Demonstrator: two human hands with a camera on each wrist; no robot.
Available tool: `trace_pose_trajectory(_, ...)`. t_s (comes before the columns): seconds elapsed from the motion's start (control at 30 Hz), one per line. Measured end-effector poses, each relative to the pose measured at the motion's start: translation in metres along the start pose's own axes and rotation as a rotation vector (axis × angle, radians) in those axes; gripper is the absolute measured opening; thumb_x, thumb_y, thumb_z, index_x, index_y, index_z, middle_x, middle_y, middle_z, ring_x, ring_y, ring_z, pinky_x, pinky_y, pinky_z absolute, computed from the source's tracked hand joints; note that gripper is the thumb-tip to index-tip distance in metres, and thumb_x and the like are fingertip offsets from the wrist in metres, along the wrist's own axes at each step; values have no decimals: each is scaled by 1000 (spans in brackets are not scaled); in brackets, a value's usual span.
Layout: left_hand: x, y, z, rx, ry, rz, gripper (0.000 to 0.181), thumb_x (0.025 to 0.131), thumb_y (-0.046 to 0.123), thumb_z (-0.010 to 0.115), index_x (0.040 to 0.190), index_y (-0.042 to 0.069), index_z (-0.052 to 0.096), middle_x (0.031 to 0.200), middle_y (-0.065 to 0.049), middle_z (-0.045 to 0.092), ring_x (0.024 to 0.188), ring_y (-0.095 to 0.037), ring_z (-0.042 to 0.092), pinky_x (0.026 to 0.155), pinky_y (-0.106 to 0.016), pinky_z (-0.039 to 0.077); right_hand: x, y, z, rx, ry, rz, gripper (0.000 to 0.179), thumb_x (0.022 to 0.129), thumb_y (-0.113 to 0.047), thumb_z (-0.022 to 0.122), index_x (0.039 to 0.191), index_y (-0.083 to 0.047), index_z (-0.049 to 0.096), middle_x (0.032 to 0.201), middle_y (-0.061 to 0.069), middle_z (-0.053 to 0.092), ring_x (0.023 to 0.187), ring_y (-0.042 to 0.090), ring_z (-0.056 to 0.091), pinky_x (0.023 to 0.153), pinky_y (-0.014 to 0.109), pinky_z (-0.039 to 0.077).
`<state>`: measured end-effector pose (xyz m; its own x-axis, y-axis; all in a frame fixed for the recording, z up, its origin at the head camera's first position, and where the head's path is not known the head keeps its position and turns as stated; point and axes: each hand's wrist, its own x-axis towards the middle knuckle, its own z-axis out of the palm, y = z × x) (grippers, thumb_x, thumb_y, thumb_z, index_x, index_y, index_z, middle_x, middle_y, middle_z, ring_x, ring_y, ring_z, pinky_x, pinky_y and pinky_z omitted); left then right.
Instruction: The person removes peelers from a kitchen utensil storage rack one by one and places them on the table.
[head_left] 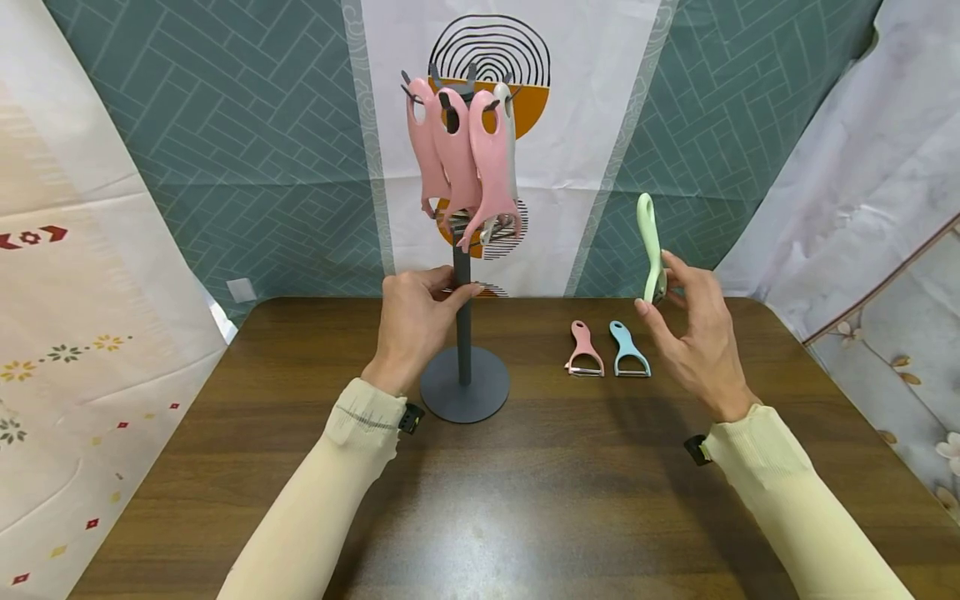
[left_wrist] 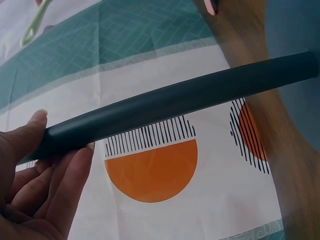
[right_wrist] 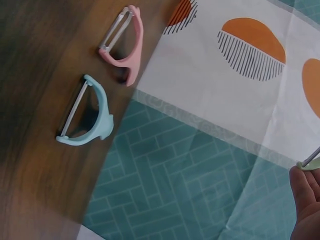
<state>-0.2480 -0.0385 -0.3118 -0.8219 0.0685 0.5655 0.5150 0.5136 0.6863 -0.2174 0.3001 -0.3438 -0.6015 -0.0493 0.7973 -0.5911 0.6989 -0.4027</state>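
My left hand (head_left: 422, 321) grips the dark pole of an upright stand (head_left: 463, 342) below its hooks; the left wrist view shows thumb and fingers around the pole (left_wrist: 175, 102). Several peelers hang by their handle holes at the top, among them a front pink peeler (head_left: 491, 158) and a pale grey one (head_left: 510, 142) behind it. Off to the right, my right hand (head_left: 697, 333) pinches a light green peeler (head_left: 649, 242) by its blade end, handle upward, above the table. In the right wrist view only an edge of that green peeler (right_wrist: 311, 164) shows.
On the brown table (head_left: 525, 500), a pink peeler (head_left: 582, 346) and a blue peeler (head_left: 627, 346) lie side by side between the stand and my right hand. A patterned cloth (head_left: 300, 167) hangs behind the table's back edge.
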Motion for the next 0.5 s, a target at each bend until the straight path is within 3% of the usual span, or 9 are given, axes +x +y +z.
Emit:
trace_pose_trajectory(0.33, -1, -3, 3, -28, -6, 44, 17, 88, 24, 82, 96, 8, 82, 83, -6, 80, 72, -14, 76, 66, -33, 59, -5, 7, -2, -18, -5, -7, 68, 88, 0, 75, 150, -14, 51, 121, 21, 59, 111, 23, 54, 101, 7, 42)
trace_pose_trajectory(0.5, -2, 0, 3, -55, -11, 39, 17, 89, 22, 82, 99, 9, 80, 87, -5, 80, 82, -15, 77, 74, -33, 62, -6, 8, -3, -23, -5, 0, 69, 88, -1, 75, 151, -15, 51, 121, 20, 59, 111, 20, 53, 101, 7, 43)
